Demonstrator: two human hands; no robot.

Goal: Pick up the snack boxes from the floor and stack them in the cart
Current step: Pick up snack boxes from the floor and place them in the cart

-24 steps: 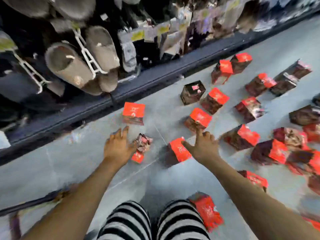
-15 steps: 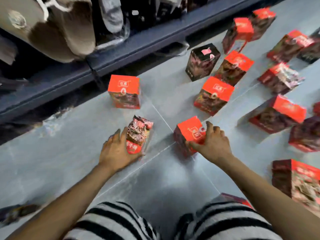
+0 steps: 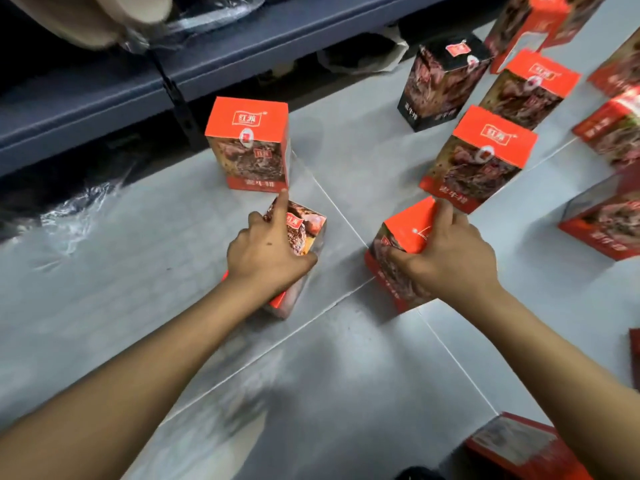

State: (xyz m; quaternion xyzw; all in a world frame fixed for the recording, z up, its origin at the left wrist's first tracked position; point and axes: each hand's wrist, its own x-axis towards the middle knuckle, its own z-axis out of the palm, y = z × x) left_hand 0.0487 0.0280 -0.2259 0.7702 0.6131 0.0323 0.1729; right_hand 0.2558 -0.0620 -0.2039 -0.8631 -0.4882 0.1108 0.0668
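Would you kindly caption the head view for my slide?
Left hand grips the left snack box, right hand the right snack box, on the grey floor.

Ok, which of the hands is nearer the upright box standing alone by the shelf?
Left. The left hand grips a tilted box just before the upright box, forefinger nearly at its base; the right hand holds a second box farther right.
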